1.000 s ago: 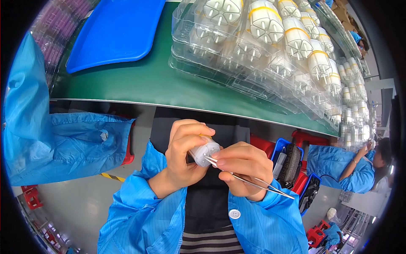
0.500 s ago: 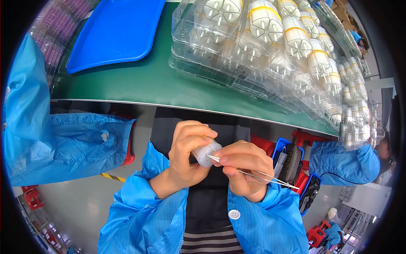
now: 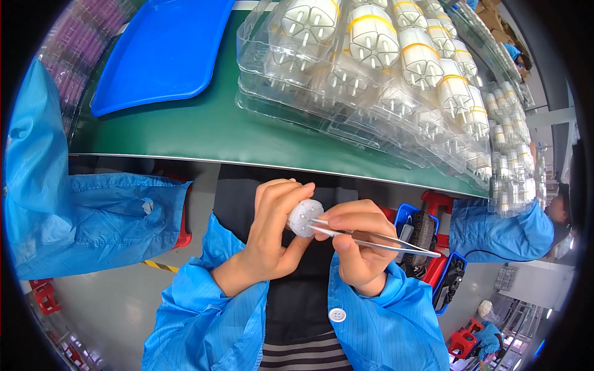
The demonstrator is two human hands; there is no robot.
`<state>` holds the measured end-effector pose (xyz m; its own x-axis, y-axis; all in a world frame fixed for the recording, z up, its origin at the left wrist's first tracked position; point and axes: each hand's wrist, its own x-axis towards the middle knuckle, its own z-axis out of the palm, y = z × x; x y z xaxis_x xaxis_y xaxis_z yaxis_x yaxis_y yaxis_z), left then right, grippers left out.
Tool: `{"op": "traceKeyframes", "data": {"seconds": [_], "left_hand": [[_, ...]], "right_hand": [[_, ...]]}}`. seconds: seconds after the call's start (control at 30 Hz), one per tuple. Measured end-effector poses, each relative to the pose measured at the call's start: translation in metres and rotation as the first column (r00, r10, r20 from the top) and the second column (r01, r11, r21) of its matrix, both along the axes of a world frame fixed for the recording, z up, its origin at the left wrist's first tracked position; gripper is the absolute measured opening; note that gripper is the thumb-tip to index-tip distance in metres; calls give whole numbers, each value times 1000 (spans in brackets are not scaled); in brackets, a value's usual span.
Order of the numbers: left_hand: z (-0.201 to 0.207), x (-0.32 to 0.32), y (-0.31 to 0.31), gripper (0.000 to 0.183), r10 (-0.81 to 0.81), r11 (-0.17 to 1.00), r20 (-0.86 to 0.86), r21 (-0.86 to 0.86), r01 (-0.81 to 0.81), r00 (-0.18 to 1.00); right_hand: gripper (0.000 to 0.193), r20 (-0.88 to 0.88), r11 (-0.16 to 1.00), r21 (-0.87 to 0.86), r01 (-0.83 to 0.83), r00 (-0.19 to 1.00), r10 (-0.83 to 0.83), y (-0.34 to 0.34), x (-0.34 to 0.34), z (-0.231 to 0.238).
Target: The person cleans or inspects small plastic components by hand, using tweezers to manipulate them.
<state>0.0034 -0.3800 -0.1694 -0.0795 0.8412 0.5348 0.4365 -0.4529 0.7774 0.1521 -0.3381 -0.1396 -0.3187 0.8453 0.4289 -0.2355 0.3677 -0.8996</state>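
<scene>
My left hand (image 3: 270,232) is closed round a white cylindrical part (image 3: 305,217), its round end face turned toward my right hand. Between the thumb and fingers of my right hand (image 3: 362,238) is a pair of metal tweezers (image 3: 405,245), whose light tips reach the part's end face. Whether the tips grip anything there is too small to tell. Both hands are over my lap, just in front of the table edge. Clear plastic trays (image 3: 278,105) at the right of the table carry several similar white cylinders (image 3: 373,40) with yellow bands and thin white pins.
A blue tray (image 3: 162,55) lies on the green table (image 3: 204,130) at the left. Pink items in stacked trays (image 3: 68,74) stand farther left. Blue-sleeved people (image 3: 105,216) sit on both sides. Blue bins (image 3: 450,281) with dark tools are by a red stool at my right.
The cylinder has been turned so that its end face shows more fully. The tweezers' tips are spread wider and sit against that face. The view has shifted slightly.
</scene>
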Motion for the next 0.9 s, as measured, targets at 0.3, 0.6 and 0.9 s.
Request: {"op": "traceKeyframes", "data": {"seconds": [0.3, 0.6, 0.9], "left_hand": [[-13, 11, 0, 53, 73, 994, 192, 68, -87, 979], [-13, 11, -2, 52, 92, 990, 223, 80, -112, 971], [-11, 11, -1, 51, 99, 989, 210, 89, -120, 973]], "right_hand": [[13, -2, 1000, 9, -28, 1000, 28, -2, -1, -3], [13, 11, 999, 4, -50, 999, 50, -1, 0, -3], [12, 33, 998, 49, -48, 998, 46, 0, -3, -3]]}}
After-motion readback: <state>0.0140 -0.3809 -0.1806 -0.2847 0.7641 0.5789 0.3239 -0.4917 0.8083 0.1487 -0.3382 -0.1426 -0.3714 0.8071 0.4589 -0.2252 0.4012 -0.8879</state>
